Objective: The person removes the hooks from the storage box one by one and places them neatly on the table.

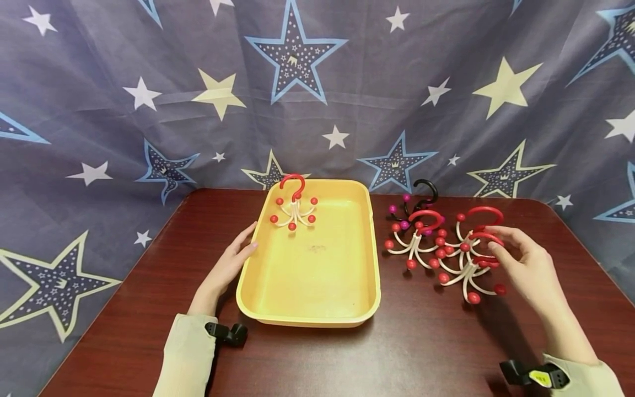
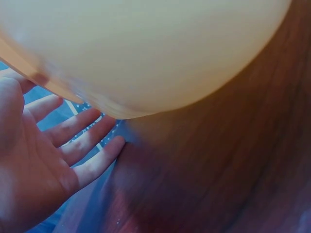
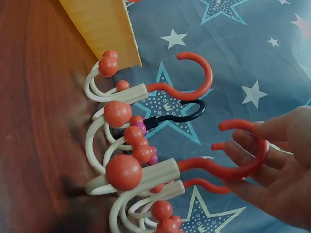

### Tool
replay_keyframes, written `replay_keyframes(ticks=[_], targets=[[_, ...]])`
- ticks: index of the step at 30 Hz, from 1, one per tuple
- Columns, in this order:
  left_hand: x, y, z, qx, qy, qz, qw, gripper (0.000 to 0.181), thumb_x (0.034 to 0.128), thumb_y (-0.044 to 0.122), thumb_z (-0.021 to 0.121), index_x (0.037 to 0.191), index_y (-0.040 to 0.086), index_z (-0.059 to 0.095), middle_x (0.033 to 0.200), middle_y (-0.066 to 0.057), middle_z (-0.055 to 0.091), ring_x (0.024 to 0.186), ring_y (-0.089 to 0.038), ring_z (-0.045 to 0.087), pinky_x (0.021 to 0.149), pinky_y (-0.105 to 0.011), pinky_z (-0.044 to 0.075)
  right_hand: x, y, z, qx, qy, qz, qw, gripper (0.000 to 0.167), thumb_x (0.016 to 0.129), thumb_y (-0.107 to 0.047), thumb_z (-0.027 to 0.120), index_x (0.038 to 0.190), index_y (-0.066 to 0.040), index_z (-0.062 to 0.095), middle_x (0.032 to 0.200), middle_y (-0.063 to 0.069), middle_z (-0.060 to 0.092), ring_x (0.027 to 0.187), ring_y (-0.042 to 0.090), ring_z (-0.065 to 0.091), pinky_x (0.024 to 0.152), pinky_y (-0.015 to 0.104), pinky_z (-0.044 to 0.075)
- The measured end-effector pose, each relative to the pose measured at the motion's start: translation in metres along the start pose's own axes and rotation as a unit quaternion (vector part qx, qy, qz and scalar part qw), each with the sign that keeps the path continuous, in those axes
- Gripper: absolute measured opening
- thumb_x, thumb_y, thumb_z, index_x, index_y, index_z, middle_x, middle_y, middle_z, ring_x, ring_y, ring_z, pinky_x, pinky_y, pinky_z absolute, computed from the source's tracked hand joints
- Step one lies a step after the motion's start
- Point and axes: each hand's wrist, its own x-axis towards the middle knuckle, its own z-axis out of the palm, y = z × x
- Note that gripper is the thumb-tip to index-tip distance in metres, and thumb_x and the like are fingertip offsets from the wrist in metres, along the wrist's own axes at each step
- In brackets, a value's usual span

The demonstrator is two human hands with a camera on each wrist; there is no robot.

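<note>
My left hand point(image 1: 230, 262) touches the left side of a yellow tray point(image 1: 317, 281); in the left wrist view its fingers point(image 2: 80, 133) are extended and spread beside the rim. In the tray's far left part stands a white multi-arm hook hanger point(image 1: 295, 208) with red ball tips and a red hook. To the right of the tray, my right hand point(image 1: 533, 270) pinches the red hook of the nearest white hanger point(image 1: 468, 269), seen closer in the right wrist view point(image 3: 158, 174). Similar hangers point(image 1: 414, 242) crowd beside it, partly overlapping.
Behind the white hangers is a black one point(image 1: 425, 190) with magenta ball tips, partly hidden. Everything stands on a dark red-brown wooden table point(image 1: 421, 353). A grey-blue cloth point(image 1: 347, 121) with stars hangs along the table's far edge.
</note>
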Motion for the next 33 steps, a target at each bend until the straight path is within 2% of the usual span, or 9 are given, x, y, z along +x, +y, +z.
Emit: replay_keyframes(ticks=[7, 14, 19, 26, 33], targets=[[0.000, 0.000, 0.000, 0.004, 0.002, -0.005, 1.0000, 0.055, 0.0963, 0.031, 0.044, 0.146, 0.026, 0.021, 0.130, -0.021, 0.038, 0.108, -0.032, 0.049, 0.079, -0.027, 0.048, 0.009, -0.010, 0.003, -0.005, 0.030, -0.004, 0.9995, 0.027, 0.088, -0.013, 0.059, 0.115, -0.008, 0.060, 0.096, -0.034, 0.053, 0.079, -0.018, 0.051, 0.065, 0.004, 0.036], [-0.001, 0.001, -0.001, 0.005, 0.002, -0.006, 1.0000, 0.053, 0.0974, 0.026, 0.042, 0.146, 0.026, 0.020, 0.129, -0.021, 0.038, 0.109, -0.033, 0.049, 0.078, -0.027, 0.048, 0.021, -0.029, 0.012, 0.045, 0.036, -0.044, 0.9973, 0.025, 0.087, -0.006, 0.059, 0.112, -0.006, 0.062, 0.099, -0.028, 0.057, 0.085, -0.012, 0.054, 0.065, 0.004, 0.042], [0.000, 0.001, -0.001, 0.005, 0.000, -0.007, 1.0000, 0.053, 0.0975, 0.025, 0.041, 0.146, 0.026, 0.020, 0.129, -0.020, 0.038, 0.107, -0.030, 0.050, 0.078, -0.027, 0.048, 0.029, -0.041, 0.022, 0.044, 0.034, -0.068, 0.9961, 0.023, 0.088, -0.008, 0.059, 0.110, -0.008, 0.063, 0.098, -0.025, 0.059, 0.085, -0.011, 0.055, 0.066, 0.005, 0.040], [0.000, 0.001, 0.000, 0.004, 0.000, -0.004, 1.0000, 0.053, 0.0976, 0.024, 0.041, 0.146, 0.025, 0.020, 0.129, -0.021, 0.038, 0.107, -0.031, 0.049, 0.078, -0.027, 0.048, 0.043, -0.061, 0.041, 0.060, 0.002, -0.099, 0.9933, 0.024, 0.089, -0.009, 0.057, 0.112, -0.010, 0.063, 0.102, 0.009, 0.067, 0.085, -0.006, 0.057, 0.066, 0.008, 0.042], [0.000, 0.001, 0.000, 0.007, 0.002, -0.002, 1.0000, 0.053, 0.0975, 0.026, 0.042, 0.146, 0.025, 0.020, 0.129, -0.021, 0.038, 0.107, -0.031, 0.049, 0.078, -0.027, 0.048, 0.059, -0.077, 0.062, 0.097, -0.036, -0.114, 0.9882, 0.023, 0.090, -0.009, 0.055, 0.112, -0.008, 0.062, 0.102, 0.008, 0.067, 0.089, -0.006, 0.058, 0.077, 0.009, 0.043]])
